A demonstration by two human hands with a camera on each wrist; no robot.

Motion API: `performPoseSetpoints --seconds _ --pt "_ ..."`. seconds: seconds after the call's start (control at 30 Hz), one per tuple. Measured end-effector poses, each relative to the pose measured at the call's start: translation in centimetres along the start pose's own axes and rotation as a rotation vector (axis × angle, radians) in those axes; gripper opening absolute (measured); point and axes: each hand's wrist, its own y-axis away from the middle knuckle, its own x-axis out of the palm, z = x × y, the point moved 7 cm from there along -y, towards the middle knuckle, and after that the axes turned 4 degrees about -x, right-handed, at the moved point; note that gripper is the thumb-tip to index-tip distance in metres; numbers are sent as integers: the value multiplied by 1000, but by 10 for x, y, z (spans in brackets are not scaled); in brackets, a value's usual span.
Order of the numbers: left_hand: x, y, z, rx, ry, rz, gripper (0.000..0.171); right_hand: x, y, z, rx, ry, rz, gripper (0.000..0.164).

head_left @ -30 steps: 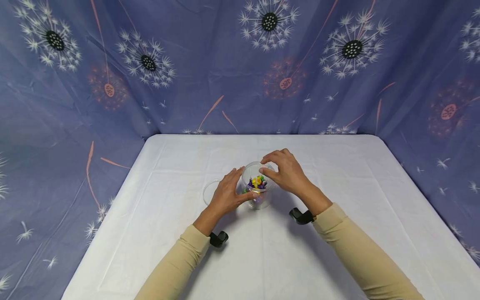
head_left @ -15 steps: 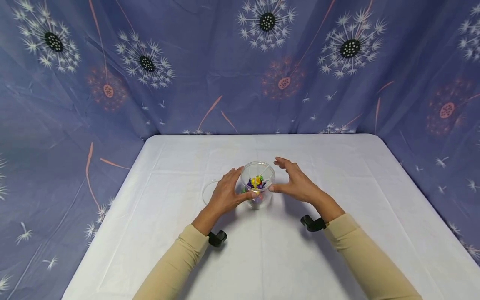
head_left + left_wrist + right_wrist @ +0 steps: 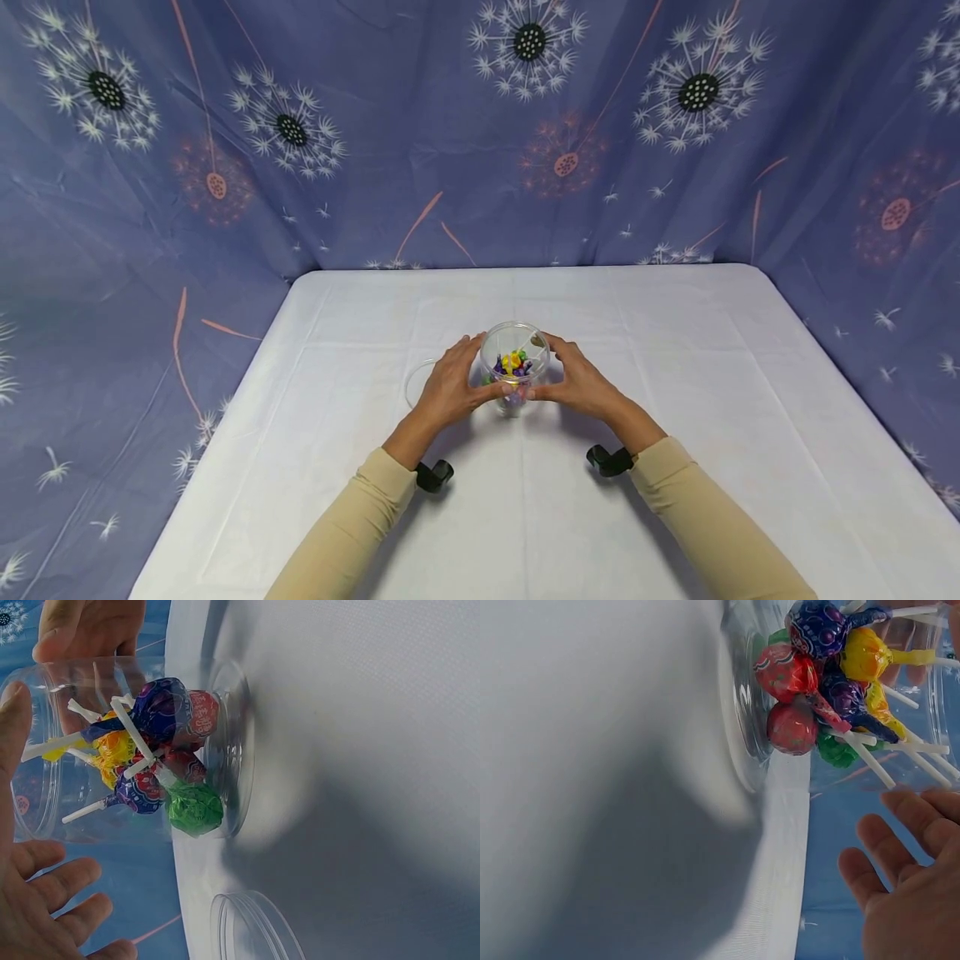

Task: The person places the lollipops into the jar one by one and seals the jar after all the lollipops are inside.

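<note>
A clear plastic jar [image 3: 512, 410], lidless, stands upright near the middle of the table. Inside it are several lollipops [image 3: 154, 742] in purple, red, yellow and green wrappers, white sticks pointing up toward the mouth. From the left, my left hand [image 3: 450, 385] holds the jar near its rim, thumb across the front and fingers along the far side. My right hand [image 3: 583, 380] holds the opposite side the same way, its thumb close to the left one. In the right wrist view, the lower fingers [image 3: 881, 855] are spread beside the wall.
A clear round lid [image 3: 251, 930] lies on the table just left of the jar, partly hidden behind the left hand in the head view. White cloth [image 3: 675, 333] covers the table. A blue dandelion-print curtain [image 3: 420, 100] hangs behind and at both sides.
My right hand has moved from over the jar's mouth, out to the right, then back in against the jar's right side. The left hand and the jar have stayed in place.
</note>
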Motion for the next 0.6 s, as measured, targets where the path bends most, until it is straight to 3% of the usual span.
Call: performPoseSetpoints --seconds 0.2,0.33,0.47,0.6 --pt "0 1 3 -18 -8 21 91 0 -2 -1 1 16 -9 98" --pt "-7 3 12 -53 -11 26 93 1 -4 -3 12 33 -11 97" --pt "-22 8 32 -119 2 53 93 0 -5 -4 23 46 -16 96" --pt "-31 16 57 -174 -28 124 96 -2 -6 -5 26 57 -30 93"
